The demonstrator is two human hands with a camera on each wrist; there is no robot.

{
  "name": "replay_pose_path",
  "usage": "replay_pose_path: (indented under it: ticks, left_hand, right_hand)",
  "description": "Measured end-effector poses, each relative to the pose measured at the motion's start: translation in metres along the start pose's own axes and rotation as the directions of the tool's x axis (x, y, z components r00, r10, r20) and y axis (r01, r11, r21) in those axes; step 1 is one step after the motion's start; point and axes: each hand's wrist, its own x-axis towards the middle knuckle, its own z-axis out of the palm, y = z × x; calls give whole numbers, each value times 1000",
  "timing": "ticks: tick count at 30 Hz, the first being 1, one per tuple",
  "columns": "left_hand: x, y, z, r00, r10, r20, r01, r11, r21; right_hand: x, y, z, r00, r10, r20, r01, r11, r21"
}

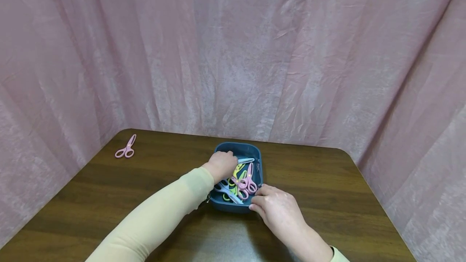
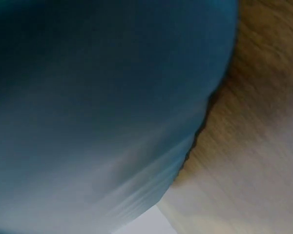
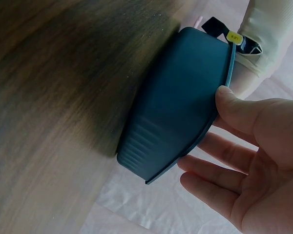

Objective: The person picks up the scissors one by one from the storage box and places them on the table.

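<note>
A dark blue plastic bin (image 1: 238, 208) stands on the table with several children's scissors in it. Pink scissors (image 1: 248, 183), light blue scissors (image 1: 229, 192) and yellow scissors (image 1: 238, 169) lie overlapping inside. My left hand (image 1: 222, 166) reaches over the left rim into the bin. Its fingertips are hidden, close to a pale blue pair (image 1: 246, 160); whether they hold it I cannot tell. With thumb and fingers my right hand (image 1: 278, 209) grips the bin's near right corner, also seen in the right wrist view on the bin (image 3: 180, 97). The bin's wall (image 2: 112, 97) fills much of the left wrist view.
One pair of pink scissors (image 1: 126, 148) lies alone at the table's far left. The brown wooden table (image 1: 320, 181) has rounded back corners. Pink curtains (image 1: 247, 51) hang behind it and along both sides.
</note>
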Motion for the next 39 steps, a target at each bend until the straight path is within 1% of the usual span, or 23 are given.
replay_pose_path:
  ticks: [10,21,26,33,39]
  left_hand:
    - [0,-3,2,999,24,-21,-24,1000,-17]
    - [-4,-3,0,997,43,-71,-45,999,-20]
    - [-1,-4,2,996,44,-80,-46,999,-28]
    - [2,-6,4,992,46,-118,-50,998,-30]
    - [5,-6,8,988,60,-142,-65,997,-34]
  right_hand:
    - [-1,1,1,1000,-13,-10,13,1000,-9]
    - [0,2,2,1000,-22,-9,22,1000,-7]
    - [0,2,2,1000,-21,-10,21,1000,-11]
    - [0,2,2,999,-29,-25,28,1000,-13]
    - [0,2,3,1000,-18,-14,18,1000,-7]
